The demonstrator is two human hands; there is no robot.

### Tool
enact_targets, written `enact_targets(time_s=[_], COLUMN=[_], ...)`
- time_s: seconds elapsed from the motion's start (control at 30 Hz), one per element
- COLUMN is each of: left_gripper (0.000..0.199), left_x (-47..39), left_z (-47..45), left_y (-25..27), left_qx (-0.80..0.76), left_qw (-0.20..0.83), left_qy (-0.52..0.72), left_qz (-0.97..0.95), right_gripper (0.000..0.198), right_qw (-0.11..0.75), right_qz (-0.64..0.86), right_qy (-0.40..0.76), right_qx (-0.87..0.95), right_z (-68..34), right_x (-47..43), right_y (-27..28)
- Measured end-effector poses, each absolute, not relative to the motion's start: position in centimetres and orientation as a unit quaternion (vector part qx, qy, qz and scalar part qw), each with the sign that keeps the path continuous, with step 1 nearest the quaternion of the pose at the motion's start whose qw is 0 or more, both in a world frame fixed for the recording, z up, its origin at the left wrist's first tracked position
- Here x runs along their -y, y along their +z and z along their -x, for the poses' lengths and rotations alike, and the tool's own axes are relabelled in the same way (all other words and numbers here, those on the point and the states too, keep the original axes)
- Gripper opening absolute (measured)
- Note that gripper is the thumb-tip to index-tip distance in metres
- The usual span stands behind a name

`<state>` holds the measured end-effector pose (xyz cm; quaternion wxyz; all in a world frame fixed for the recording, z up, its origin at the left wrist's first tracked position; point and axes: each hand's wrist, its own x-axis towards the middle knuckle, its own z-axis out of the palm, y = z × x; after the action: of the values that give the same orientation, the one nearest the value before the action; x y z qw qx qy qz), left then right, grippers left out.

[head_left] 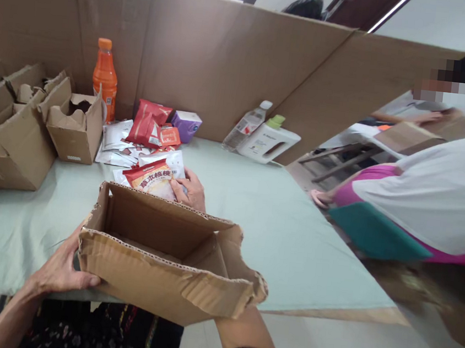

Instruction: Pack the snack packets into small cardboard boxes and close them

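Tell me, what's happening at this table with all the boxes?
A person's left hand holds the near edge of an open cardboard box. Their right hand reaches past the box and rests on a red and white snack packet on the green table. More packets, an orange drink bottle and other cardboard boxes sit behind. Another person is bent over at the right.

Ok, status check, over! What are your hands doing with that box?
Left hand gripping open cardboard box at its near corner. Right hand beyond it, resting on red-and-white snack packet. Box inside looks bare. Nothing between them.
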<state>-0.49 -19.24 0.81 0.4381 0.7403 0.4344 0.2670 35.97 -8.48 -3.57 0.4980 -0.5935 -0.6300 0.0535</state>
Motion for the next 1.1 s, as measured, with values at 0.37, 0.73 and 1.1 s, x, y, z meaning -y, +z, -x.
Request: enact_targets(time_s=[0.37, 0.73, 1.1], left_gripper=[0.114, 0.111, 0.094], left_x=[18.78, 18.81, 18.78], left_z=[0.02, 0.31, 0.68], left_y=[1.68, 1.06, 0.80], left_qx=[-0.446, -0.451, -0.458], left_qw=[0.458, 0.443, 0.458], left_qy=[0.262, 0.250, 0.236], left_qz=[-0.723, -0.733, -0.725], right_gripper=[0.043, 0.043, 0.045], right_qw=[0.482, 0.484, 0.465], right_qz=[0.590, 0.594, 0.598], right_qy=[0.050, 0.039, 0.040], right_qx=[0.646, 0.641, 0.652], right_z=[-36.28, -36.01, -36.13], right_x=[8.31, 8.33, 8.55], right_y=[-3.59, -3.50, -3.06])
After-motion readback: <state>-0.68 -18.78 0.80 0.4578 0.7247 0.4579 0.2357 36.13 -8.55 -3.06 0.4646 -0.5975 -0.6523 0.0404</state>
